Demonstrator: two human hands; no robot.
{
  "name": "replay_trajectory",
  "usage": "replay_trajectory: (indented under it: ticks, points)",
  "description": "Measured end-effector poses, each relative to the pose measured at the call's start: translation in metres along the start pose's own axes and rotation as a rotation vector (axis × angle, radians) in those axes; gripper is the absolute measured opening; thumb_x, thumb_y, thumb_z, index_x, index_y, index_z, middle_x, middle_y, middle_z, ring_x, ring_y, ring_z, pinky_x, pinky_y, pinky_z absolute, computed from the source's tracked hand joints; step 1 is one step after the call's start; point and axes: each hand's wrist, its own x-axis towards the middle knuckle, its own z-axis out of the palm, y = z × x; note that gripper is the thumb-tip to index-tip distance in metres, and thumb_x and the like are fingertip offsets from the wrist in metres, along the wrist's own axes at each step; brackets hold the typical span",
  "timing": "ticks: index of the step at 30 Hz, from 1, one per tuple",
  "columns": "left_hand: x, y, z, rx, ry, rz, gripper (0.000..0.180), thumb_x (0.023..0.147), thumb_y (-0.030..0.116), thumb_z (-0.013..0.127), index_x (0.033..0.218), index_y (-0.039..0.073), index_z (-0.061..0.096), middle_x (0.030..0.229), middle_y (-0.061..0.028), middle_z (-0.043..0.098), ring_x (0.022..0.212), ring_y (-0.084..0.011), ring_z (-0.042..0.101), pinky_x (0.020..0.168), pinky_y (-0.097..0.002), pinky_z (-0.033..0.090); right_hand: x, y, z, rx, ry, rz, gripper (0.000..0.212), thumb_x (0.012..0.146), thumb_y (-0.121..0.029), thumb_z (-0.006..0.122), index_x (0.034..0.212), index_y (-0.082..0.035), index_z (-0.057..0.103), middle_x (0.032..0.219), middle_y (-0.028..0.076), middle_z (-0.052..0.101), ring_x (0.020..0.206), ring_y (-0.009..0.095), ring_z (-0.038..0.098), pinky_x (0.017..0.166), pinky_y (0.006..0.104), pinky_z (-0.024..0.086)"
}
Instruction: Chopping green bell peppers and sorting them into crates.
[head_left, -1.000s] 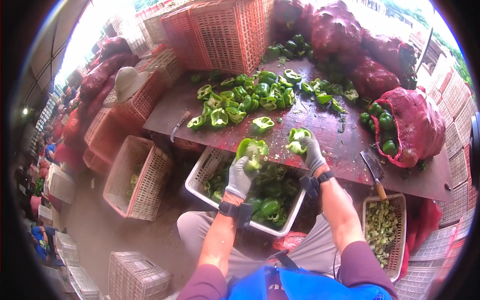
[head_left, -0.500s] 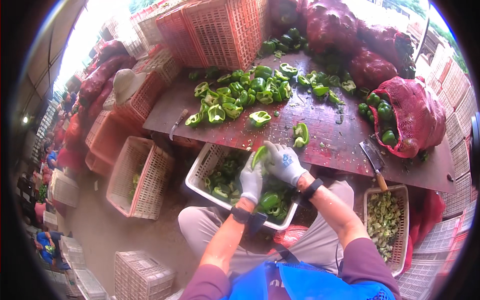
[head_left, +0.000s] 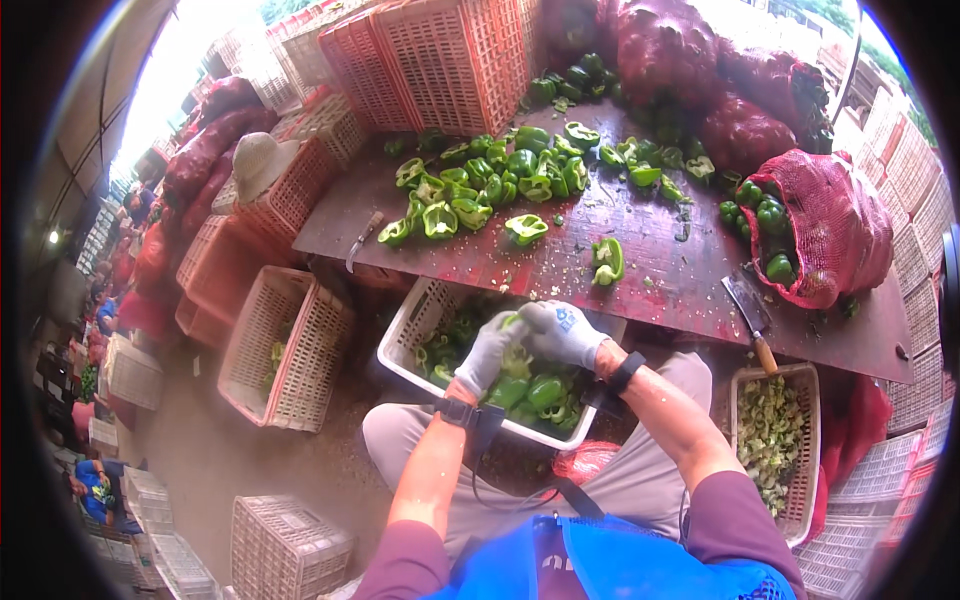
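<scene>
My left hand [head_left: 487,352], in a pale glove, is closed around a green bell pepper piece [head_left: 512,321], mostly hidden by the fingers. Against it presses my right hand [head_left: 563,335], also gloved, its fingers curled onto the same piece. Both are held over a white plastic crate [head_left: 399,338] between the table edge and my knees. Green bell peppers and pieces [head_left: 547,392] fill the crate below. A cut pepper half [head_left: 607,261] lies on the table just beyond my right hand; another half [head_left: 526,229] is farther left.
On the dark table [head_left: 690,300] lie a heap of cut peppers [head_left: 490,175], a small knife [head_left: 363,242] and a cleaver [head_left: 747,318]. A red mesh sack of peppers [head_left: 840,230] stands right. A crate of trimmings [head_left: 812,440] is beside my right knee, an orange-white crate [head_left: 305,355] left.
Both hands have lowered slightly and drawn closer together. The pepper piece, which stuck up between them before, is now largely covered by the fingers. The view has shifted a little.
</scene>
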Motion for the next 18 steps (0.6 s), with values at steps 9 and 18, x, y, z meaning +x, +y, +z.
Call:
replay_trajectory:
  ticks: [9, 18]
  points:
    - [0.026, -0.076, 0.013, -0.146, 0.706, 0.092, 0.027, 0.103, 0.028, 0.065, 0.109, 0.002, 0.069, 0.097, -0.0061, 0.071, 0.082, -0.0156, 0.063, 0.074, -0.0348, 0.052, 0.016, -0.007, 0.073, 0.138, 0.298, 0.432, 0.026, 0.092, -0.027, 0.071, 0.111, -0.009, 0.068, 0.099, 0.020, 0.076, 0.097, 0.041, 0.073, 0.089, 0.0508, 0.056]
    - [0.027, -0.058, 0.018, -0.503, 0.406, 0.047, 0.023, 0.101, 0.020, 0.067, 0.118, 0.004, 0.068, 0.101, -0.0030, 0.069, 0.088, -0.0124, 0.066, 0.080, -0.0309, 0.056, 0.025, 0.063, 0.090, 1.408, 0.418, 0.564, 0.030, 0.100, -0.023, 0.070, 0.125, -0.010, 0.060, 0.116, 0.011, 0.074, 0.098, 0.022, 0.069, 0.083, 0.0436, 0.057]
